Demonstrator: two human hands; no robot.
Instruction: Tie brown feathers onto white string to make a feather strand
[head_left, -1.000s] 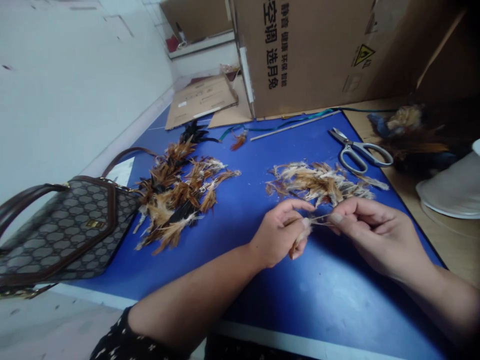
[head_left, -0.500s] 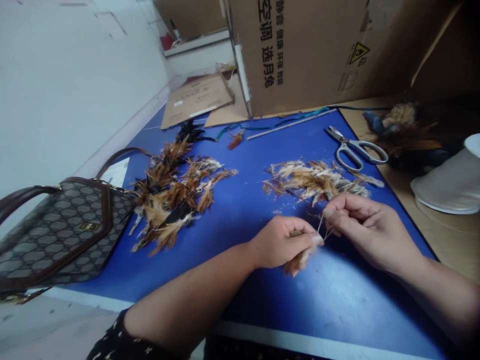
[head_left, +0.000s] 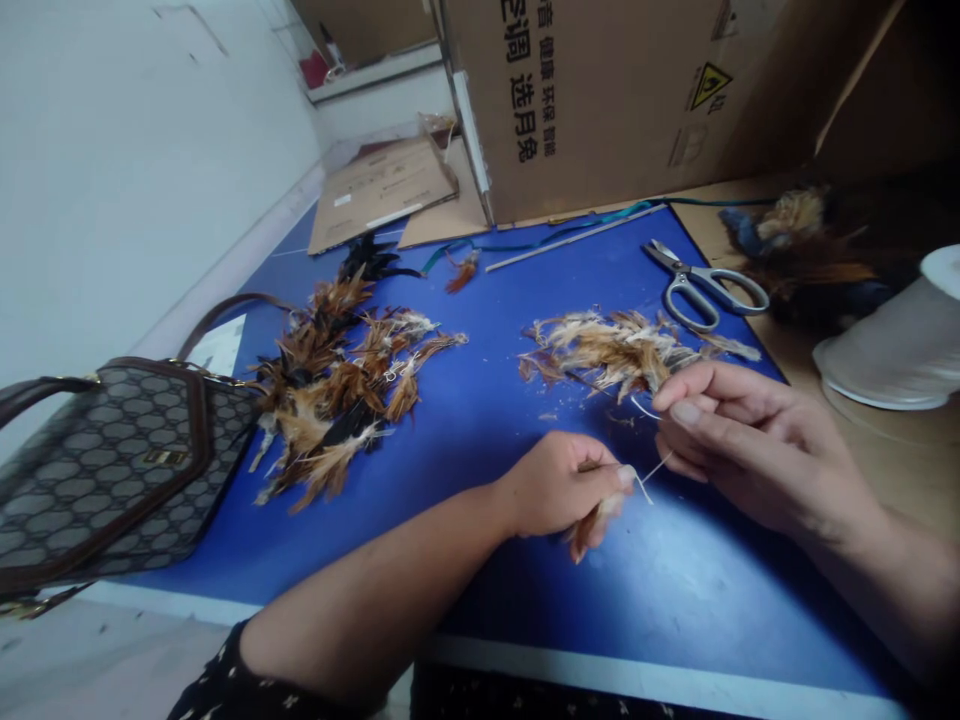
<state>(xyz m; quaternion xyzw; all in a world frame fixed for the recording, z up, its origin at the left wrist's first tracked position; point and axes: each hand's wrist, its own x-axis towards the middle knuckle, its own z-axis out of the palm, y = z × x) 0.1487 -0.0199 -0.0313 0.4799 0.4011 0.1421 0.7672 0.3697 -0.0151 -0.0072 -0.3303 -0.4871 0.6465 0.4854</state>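
My left hand (head_left: pixel 562 485) is closed around a small bunch of brown feathers (head_left: pixel 592 525), whose tips hang below the fingers. A short white end of string sticks out past the left thumb. To its right, my right hand (head_left: pixel 739 435) pinches a thin pale string (head_left: pixel 643 408), which curves out from between thumb and forefinger. Another bit of string runs from the right fingers toward the left thumb; whether it joins the bunch I cannot tell. Just beyond the right hand lies a pile of loose brown and cream feathers (head_left: pixel 607 345).
Scissors (head_left: pixel 705 285) lie at the back right, near a white spool (head_left: pixel 892 345). Bundled feathers (head_left: pixel 337 390) cover the left of the blue mat (head_left: pixel 480 440), beside a patterned handbag (head_left: pixel 142 460). A large cardboard box (head_left: pixel 607 110) stands behind, with a thin stick (head_left: pixel 574 238) before it.
My right hand has moved slightly right and its fingers have opened out a little, drawing the string away from the bunch. My left hand keeps its hold on the feathers.
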